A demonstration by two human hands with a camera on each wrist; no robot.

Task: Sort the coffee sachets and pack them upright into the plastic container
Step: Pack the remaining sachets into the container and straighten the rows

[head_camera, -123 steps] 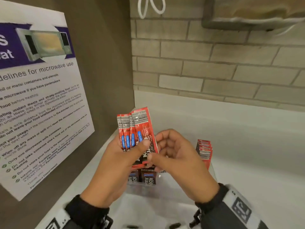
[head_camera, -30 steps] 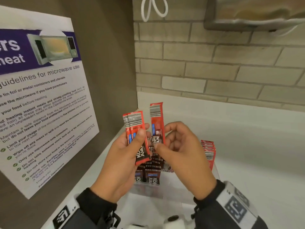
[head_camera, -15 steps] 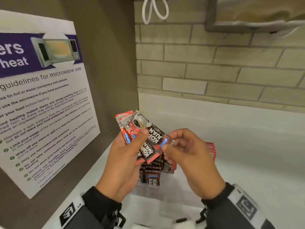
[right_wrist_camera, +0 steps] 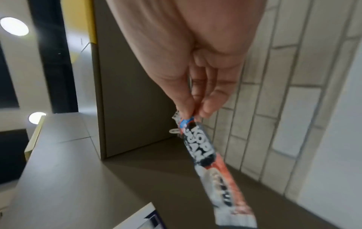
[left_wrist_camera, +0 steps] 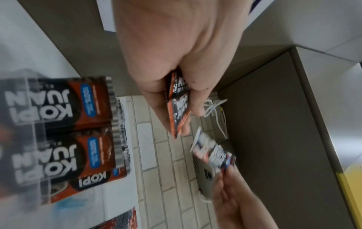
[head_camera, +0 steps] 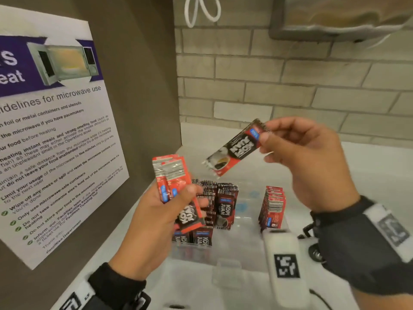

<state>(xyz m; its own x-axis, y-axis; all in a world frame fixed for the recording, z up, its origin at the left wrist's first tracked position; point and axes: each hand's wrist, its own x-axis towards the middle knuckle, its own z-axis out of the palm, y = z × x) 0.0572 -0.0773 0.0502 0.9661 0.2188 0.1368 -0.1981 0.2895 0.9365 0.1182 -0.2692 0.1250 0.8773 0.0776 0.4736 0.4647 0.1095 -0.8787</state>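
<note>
- Since half a second back, the single sachet (head_camera: 234,148) has come away from the bunch: it was overlapping the left-hand stack, now it's up at about 1 o'clock from it, tilted, with clear air between them.
- Right hand (head_camera: 312,162) has it pinched by one end seal, thumb and fingertips closed on the crimp, the rest dangling free (the wrist view shows it hanging loose and a bit blurred).
- Left hand (head_camera: 161,215) is clamped round a small fan of sachets (head_camera: 172,182), thumb across the front, barcode ends up.
- Handling guess: these look super light and floppy, foil-slick, so gripping near the crimped end or flat across the middle seems best. Pinch only one tip and it'll swing and go in crooked.
- Below the hands sits the clear plastic container (head_camera: 225,262), partly filled: a row of packed sachets (head_camera: 224,206) standing upright at its 9 o'clock side, front labels facing the camera.
- Another upright red stack (head_camera: 271,209) stands at 3 o'clock, a gap between the two groups. Can't tell if that stack is inside the box or just beside it.
- Further out: white counter (head_camera: 368,171), brick wall (head_camera: 290,86) at 12 o'clock, a microwave guidelines poster (head_camera: 51,130) at 9 o'clock.
</note>
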